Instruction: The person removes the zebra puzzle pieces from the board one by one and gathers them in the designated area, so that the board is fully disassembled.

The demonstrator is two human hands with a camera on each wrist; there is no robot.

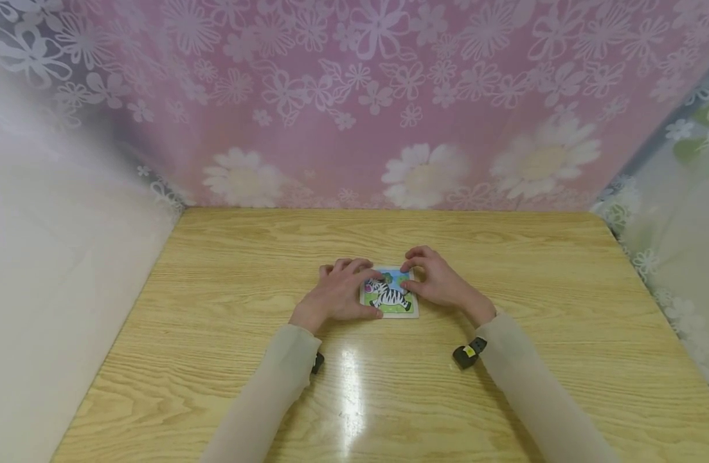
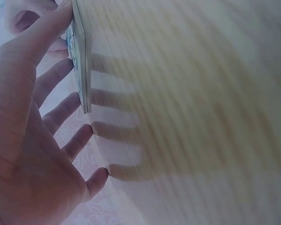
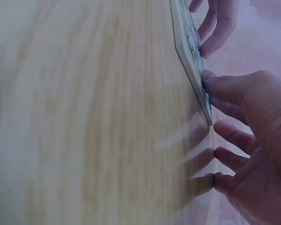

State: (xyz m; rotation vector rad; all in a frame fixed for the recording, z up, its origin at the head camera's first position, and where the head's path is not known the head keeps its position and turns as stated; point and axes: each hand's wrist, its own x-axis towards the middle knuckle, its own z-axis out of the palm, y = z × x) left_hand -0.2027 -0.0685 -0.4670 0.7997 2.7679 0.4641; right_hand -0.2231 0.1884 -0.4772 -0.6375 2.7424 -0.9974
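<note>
Pale sleeves (image 1: 267, 392) lie nearest us, reaching over a wood-grain table (image 1: 175, 360) that meets a pink flowered backdrop (image 1: 319, 109). Between our two hands, flat near the table's middle, is a thin zebra picture board (image 1: 390, 292), probably a puzzle. Our left hand (image 1: 342, 292) has its fingers spread, thumb at the near edge, index over the upper left. Our right hand (image 1: 443, 280) works at the far right side, its thumb touching the face; we cannot tell whether thumb and index pinch a loose piece.

We judge that uneven pressure could swivel the board, since the tabletop looks smooth; a fingertip catching an edge could also pop a piece out, if the pieces are loose.

On the board we see a black-and-white striped zebra (image 1: 396, 298), pink at the muzzle, on green grass under blue sky; a narrow pale border frames it.
</note>
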